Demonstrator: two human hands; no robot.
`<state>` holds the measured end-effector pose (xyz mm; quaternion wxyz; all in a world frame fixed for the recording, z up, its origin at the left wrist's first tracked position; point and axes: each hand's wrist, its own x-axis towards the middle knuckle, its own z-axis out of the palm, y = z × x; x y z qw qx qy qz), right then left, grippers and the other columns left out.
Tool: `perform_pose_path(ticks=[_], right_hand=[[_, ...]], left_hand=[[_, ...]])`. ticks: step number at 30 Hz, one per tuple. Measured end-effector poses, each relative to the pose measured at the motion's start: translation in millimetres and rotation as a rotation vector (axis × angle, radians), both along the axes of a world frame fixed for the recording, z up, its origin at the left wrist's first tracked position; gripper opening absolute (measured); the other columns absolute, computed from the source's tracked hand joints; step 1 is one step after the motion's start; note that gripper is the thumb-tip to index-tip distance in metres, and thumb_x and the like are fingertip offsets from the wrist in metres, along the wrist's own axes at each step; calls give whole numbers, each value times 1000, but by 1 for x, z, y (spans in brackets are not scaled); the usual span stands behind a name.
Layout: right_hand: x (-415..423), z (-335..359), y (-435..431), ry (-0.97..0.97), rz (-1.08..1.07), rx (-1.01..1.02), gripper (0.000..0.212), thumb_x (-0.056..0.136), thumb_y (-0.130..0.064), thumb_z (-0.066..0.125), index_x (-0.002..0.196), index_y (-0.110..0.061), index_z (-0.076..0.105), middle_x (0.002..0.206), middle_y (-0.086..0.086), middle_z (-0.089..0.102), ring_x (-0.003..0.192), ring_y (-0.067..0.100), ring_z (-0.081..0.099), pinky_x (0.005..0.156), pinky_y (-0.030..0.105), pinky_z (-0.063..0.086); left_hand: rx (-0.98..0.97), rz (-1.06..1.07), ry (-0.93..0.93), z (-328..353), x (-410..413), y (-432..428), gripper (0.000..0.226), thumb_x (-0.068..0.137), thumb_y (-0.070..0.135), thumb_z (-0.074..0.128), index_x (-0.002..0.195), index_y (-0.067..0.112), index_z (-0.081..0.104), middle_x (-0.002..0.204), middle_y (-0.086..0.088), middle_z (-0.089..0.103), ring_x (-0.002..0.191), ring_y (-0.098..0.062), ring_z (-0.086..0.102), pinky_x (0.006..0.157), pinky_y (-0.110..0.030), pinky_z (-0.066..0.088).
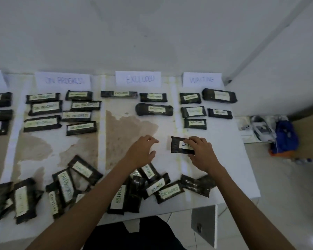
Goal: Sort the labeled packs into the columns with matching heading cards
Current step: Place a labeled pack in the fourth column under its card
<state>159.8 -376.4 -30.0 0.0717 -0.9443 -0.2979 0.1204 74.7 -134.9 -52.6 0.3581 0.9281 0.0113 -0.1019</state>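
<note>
Right hand: our right hand (201, 154) pinches a dark WAITING pack (177, 145) by its right end, with the fingers over the top edge and the thumb at the lower one.
Held pack: it sits low over the counter (224, 141), nearer us than the WAITING column (we cannot tell whether it touches the surface).
Left hand: our left hand (143, 152) hovers just left of that pack, fingers loosely curved, holding nothing.
Heading cards: the ON PROGRESS card (62, 80), EXCLUDED card (138, 79) and WAITING card (202, 79) stand along the far edge, by the wall.
Sorted rows: we count seven ON PROGRESS packs (44, 107), three EXCLUDED packs (154, 109) and five WAITING packs (193, 112) below their cards.
Unsorted pile: a jumble of labelled packs (65, 184) lies along the near edge under our forearms, several overlapping.
Floor: a blue bag (285, 136) lies to the right of the counter.
</note>
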Motion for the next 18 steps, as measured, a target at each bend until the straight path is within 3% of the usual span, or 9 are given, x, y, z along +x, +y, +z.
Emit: perform_pose_path(ticks=[3, 7, 10, 15, 18], right_hand=[[14, -16, -41, 11, -80, -18, 55, 65, -6, 79, 117, -15, 63, 121, 12, 60, 102, 40, 56, 74, 47, 46], [30, -40, -83, 15, -174, -33, 45, 68, -4, 76, 111, -16, 65, 124, 11, 59, 107, 39, 54, 80, 47, 44], [37, -57, -103, 23, -227, 22, 44, 69, -4, 73, 110, -18, 66, 125, 10, 59, 108, 38, 54, 81, 45, 44], [65, -70, -125, -4, -274, 147, 41, 67, 3, 74, 104, -12, 68, 124, 17, 60, 109, 42, 55, 79, 48, 49], [93, -76, -139, 12, -279, 189, 40, 69, 8, 70, 105, -8, 68, 128, 21, 57, 116, 44, 52, 87, 52, 48]], left_hand=[[14, -38, 23, -15, 18, -37, 45, 85, 20, 50, 130, 14, 49, 138, -10, 44, 126, -30, 41, 101, -44, 39], [75, -97, -14, -46, 37, -85, 52, 82, 19, 48, 134, 9, 46, 145, -17, 39, 134, -37, 34, 107, -49, 34], [129, -149, -18, -58, 52, -117, 56, 84, 25, 40, 138, 10, 41, 148, -15, 34, 138, -35, 27, 110, -44, 27], [175, -187, -52, -71, 73, -155, 57, 79, 26, 37, 132, 7, 48, 143, -18, 40, 132, -39, 36, 105, -48, 33], [194, -193, -80, -74, 86, -170, 56, 79, 27, 37, 130, 7, 51, 143, -18, 41, 132, -39, 37, 105, -48, 34]])
